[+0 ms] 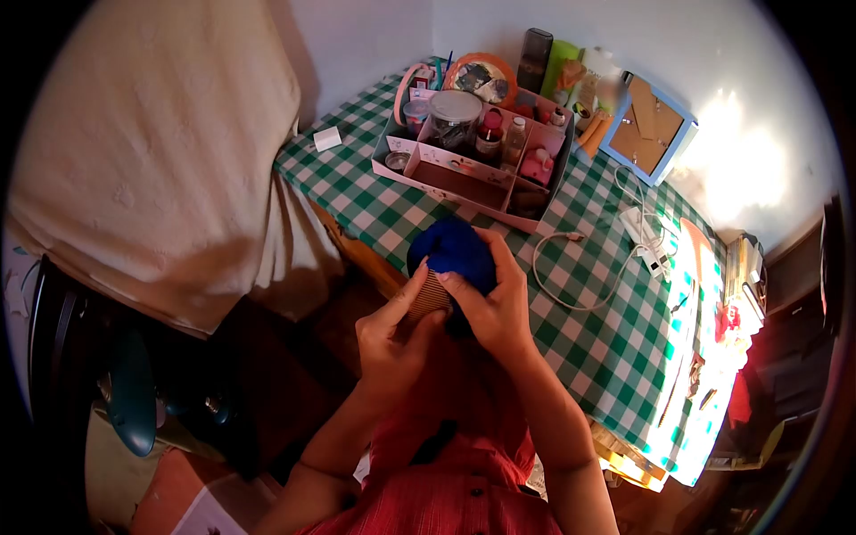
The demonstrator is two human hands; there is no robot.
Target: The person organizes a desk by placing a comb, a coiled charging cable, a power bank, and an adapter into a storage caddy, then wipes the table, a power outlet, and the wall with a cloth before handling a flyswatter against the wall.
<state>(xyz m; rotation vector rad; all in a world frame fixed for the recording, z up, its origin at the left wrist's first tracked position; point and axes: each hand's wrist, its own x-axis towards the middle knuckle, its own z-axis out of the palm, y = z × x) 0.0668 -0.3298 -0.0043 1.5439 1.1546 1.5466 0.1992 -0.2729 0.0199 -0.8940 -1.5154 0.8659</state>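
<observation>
A blue cloth bundle [464, 248] is held up in front of my body, near the table's front edge. Below it, between my hands, shows a tan piece with fine dark stripes [430, 299]. My left hand [392, 334] grips the striped piece from the left, its index finger reaching up to the blue cloth. Wrapped round the bundle's right side is my right hand [499, 303], with the thumb pressed on the front where blue and stripes meet. Some dark material hangs under the bundle, partly hidden by my fingers.
On the green checked tablecloth [366, 201] stands a pink compartment box [459, 183] with jars and bottles. A white cable [571, 308], a power strip [644, 239] and a blue frame [687, 134] lie or lean to the right. A beige cloth [160, 160] hangs at left.
</observation>
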